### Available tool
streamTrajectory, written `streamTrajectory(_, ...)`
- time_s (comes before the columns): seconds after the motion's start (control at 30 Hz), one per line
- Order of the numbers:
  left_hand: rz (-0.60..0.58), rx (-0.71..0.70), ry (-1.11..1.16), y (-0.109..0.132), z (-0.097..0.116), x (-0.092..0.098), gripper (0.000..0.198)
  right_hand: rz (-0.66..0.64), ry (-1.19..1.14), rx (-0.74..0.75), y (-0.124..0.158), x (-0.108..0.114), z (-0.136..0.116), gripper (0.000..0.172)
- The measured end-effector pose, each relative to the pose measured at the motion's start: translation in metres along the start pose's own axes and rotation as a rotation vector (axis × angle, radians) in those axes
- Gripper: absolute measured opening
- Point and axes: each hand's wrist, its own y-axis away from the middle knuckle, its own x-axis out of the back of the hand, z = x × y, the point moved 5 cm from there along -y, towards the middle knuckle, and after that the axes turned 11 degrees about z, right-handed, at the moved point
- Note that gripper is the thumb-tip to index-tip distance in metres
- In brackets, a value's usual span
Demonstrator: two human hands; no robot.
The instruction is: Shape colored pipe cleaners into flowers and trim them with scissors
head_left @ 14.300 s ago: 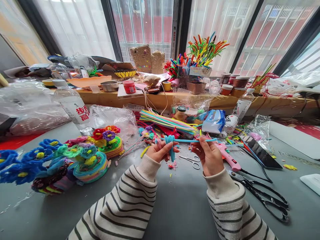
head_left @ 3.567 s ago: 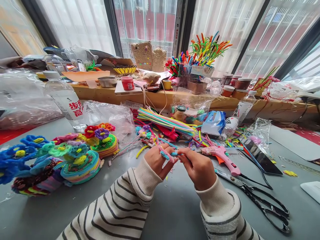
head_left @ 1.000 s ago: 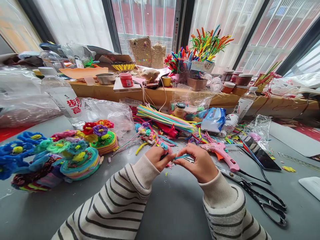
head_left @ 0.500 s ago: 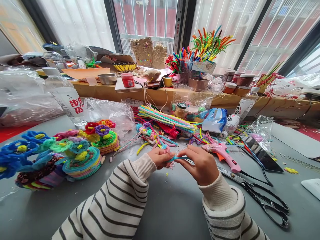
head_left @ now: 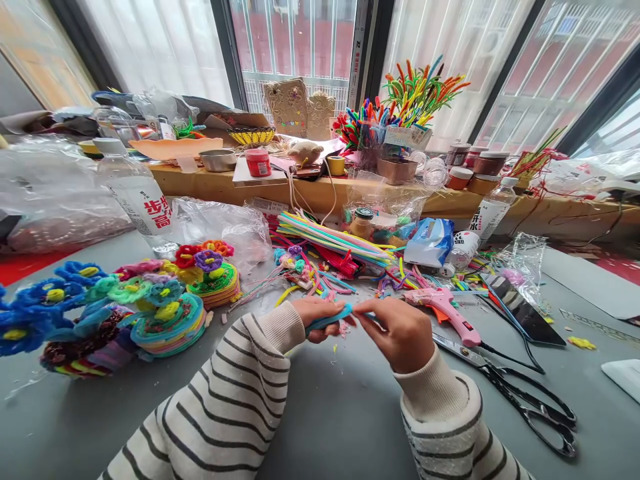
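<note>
Above the middle of the grey table, a blue pipe cleaner (head_left: pixel 327 320) runs through the fingers of my left hand (head_left: pixel 320 319), looped at its right side. My right hand (head_left: pixel 400 330) pinches the blue strand from the right, fingertips close to the left hand's. Both hands are closed. To the right of my right hand lie a pink hot glue gun (head_left: pixel 443 309) and black-handled scissors (head_left: pixel 520 393). A bundle of pastel pipe cleaners (head_left: pixel 335 237) lies beyond the hands.
On the left stand pipe-cleaner flower pots (head_left: pixel 167 323) in several colours. A phone (head_left: pixel 523 313) and cable lie at right. Water bottles (head_left: pixel 137 193), plastic bags and a blue tissue pack (head_left: pixel 429 241) line the back, below a cluttered ledge (head_left: pixel 200 183).
The blue pipe cleaner now shows as a loop across my left fingers, where it was a short straight length between the hands. My right hand has shifted slightly left and turned.
</note>
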Motion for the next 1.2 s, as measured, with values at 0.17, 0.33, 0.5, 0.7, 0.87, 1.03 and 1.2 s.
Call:
streamTrajectory(0.17,0.302,-0.354,0.368,0.004,0.025,0.018,0.041,0.125,-0.430,-0.723,-0.001,0.009,0.042,0.020)
streamTrajectory(0.33,0.274,-0.494,0.186,0.004,0.024,0.001,0.035,-0.229,-1.072,-1.184,0.011,-0.021,0.032,0.028)
streamTrajectory(0.5,0.373,-0.542,-0.001,0.005,0.019,-0.004,0.016,-0.423,-1.167,-1.242,0.022,-0.040,0.017,0.026)
streamTrajectory(0.7,0.454,-0.530,-0.084,0.007,0.019,0.000,0.021,-0.426,-1.033,-1.181,0.024,-0.043,0.020,0.027)
streamTrajectory(0.87,0.575,-0.491,-0.113,0.007,0.015,0.003,0.025,-0.304,-0.760,-0.909,0.014,-0.035,0.021,0.023)
streamTrajectory(1.03,0.698,-0.424,-0.061,0.007,0.010,0.008,0.028,-0.195,-0.503,-0.706,0.010,-0.032,0.018,0.024)
streamTrajectory(1.2,0.679,-0.403,0.013,0.006,0.010,0.010,0.026,-0.143,-0.312,-0.577,0.012,-0.033,0.015,0.024)
